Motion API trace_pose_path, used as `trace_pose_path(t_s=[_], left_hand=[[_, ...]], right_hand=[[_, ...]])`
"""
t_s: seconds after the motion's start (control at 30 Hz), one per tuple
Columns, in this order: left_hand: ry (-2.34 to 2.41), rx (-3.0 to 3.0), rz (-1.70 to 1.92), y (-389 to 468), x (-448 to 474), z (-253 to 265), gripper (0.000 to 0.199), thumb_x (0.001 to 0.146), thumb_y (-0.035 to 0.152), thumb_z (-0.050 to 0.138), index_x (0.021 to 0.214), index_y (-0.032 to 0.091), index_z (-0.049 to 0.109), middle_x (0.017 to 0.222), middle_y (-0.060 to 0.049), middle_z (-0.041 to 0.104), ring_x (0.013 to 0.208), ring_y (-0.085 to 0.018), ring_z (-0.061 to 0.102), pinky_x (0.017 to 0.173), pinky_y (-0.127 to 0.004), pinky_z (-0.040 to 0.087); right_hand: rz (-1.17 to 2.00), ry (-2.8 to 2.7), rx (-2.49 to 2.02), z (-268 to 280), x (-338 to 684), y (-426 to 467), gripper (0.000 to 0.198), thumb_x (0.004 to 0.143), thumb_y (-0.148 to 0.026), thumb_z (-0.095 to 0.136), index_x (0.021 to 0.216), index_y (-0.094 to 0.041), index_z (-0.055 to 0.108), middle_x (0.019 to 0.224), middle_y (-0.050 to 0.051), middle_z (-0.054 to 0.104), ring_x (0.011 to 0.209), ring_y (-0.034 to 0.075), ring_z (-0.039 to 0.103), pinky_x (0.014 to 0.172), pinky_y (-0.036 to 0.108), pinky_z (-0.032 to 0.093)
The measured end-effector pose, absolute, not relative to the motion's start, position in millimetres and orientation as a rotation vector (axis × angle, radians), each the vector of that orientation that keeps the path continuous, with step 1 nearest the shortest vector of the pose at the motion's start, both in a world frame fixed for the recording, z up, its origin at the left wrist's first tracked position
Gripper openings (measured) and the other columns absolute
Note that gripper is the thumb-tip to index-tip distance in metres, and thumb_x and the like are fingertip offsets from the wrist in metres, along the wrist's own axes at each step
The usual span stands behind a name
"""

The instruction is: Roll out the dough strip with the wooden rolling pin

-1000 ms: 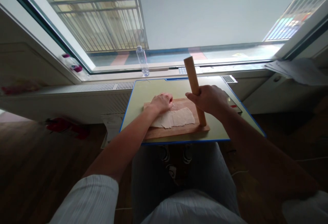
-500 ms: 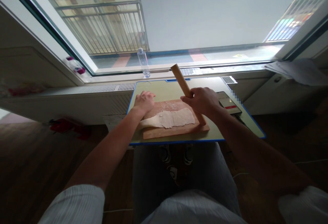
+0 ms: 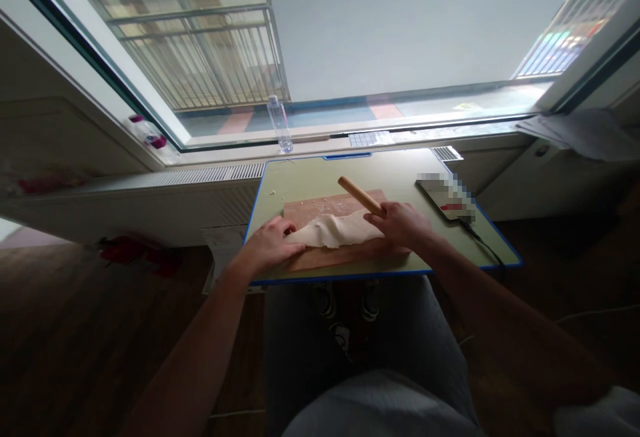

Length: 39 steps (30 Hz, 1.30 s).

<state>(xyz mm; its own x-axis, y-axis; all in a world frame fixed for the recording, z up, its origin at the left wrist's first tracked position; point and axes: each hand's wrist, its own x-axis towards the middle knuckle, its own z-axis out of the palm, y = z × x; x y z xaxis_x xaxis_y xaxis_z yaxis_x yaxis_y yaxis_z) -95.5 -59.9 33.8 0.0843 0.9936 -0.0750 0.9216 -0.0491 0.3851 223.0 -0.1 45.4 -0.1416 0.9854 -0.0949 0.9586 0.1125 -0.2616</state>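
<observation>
On a wooden board lies a long, pale sheet of dough, its surface rumpled and raised in the middle. My left hand is closed at the dough's left end, thumb and fingers pinching the tapered edge. A wooden rolling pin is gripped in my right hand over the dough's right end. The pin slants, its free end pointing up and away to the left. My right fingers and forearm hide the rest of the pin and the dough's right edge.
The board rests on a small light table with a blue rim. A dark-edged device with a black cable lies on its right side. A clear bottle stands on the windowsill; papers lie at the right.
My left hand has come down and toward me onto the dough's left end. My right hand has lowered the rolling pin, tilting it leftward. The dough has gone from flat to rumpled.
</observation>
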Motion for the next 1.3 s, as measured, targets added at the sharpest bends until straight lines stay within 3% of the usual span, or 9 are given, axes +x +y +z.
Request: trace_pose_path(t_s=[0.3,0.67,1.0,1.13,1.2,1.3], left_hand=[[1.85,2.075,0.386,-44.0,-53.3,30.2,0.029,0.08,0.047,0.075,0.099,0.025,0.071,0.11,-0.006,0.075,0.103,-0.026,0.071,0.091,-0.035,0.056],[1.921,2.012,0.439,-46.0,-30.5,32.7,0.028,0.079,0.042,0.077,0.098,0.023,0.068,0.109,-0.007,0.076,0.099,-0.025,0.072,0.085,-0.034,0.054],[1.954,2.008,0.56,-34.5,-30.1,19.3,0.026,0.08,0.041,0.077,0.097,0.024,0.068,0.111,-0.006,0.076,0.104,-0.027,0.071,0.091,-0.036,0.054],[1.972,2.009,0.638,-34.8,-25.9,15.4,0.024,0.081,0.037,0.076,0.101,0.024,0.071,0.115,-0.006,0.076,0.108,-0.027,0.071,0.098,-0.039,0.055],[1.966,2.035,0.656,-38.3,-30.7,14.5,0.026,0.082,0.034,0.074,0.106,0.024,0.073,0.119,-0.006,0.076,0.114,-0.028,0.069,0.104,-0.041,0.054],[1.962,2.068,0.673,-44.1,-42.3,12.4,0.031,0.083,0.032,0.072,0.113,0.025,0.076,0.121,-0.007,0.075,0.119,-0.03,0.067,0.109,-0.045,0.054]], right_hand=[[0.396,-2.165,-2.056,43.6,247.6,-1.0,0.045,0.098,-0.062,0.058,0.108,-0.023,0.078,0.104,0.012,0.081,0.094,0.029,0.073,0.063,0.033,0.036],[0.486,-2.293,-1.963,34.3,222.3,-14.7,0.046,0.084,-0.065,0.078,0.109,-0.027,0.07,0.1,0.006,0.08,0.094,0.028,0.074,0.071,0.032,0.045],[0.304,-2.158,-2.189,35.5,254.7,43.9,0.062,0.095,-0.074,0.063,0.126,-0.02,0.07,0.12,0.017,0.078,0.108,0.033,0.074,0.078,0.036,0.052],[0.655,-2.113,-2.243,40.9,260.8,58.3,0.064,0.089,-0.074,0.072,0.111,-0.014,0.076,0.094,0.016,0.079,0.082,0.028,0.076,0.063,0.032,0.051],[0.865,-2.089,-2.209,40.4,264.7,56.8,0.056,0.088,-0.066,0.079,0.102,-0.012,0.078,0.076,0.012,0.076,0.063,0.023,0.071,0.054,0.03,0.047],[0.959,-2.071,-2.148,37.6,268.6,51.9,0.042,0.091,-0.053,0.08,0.094,-0.011,0.078,0.066,0.008,0.072,0.052,0.018,0.065,0.048,0.028,0.043]])
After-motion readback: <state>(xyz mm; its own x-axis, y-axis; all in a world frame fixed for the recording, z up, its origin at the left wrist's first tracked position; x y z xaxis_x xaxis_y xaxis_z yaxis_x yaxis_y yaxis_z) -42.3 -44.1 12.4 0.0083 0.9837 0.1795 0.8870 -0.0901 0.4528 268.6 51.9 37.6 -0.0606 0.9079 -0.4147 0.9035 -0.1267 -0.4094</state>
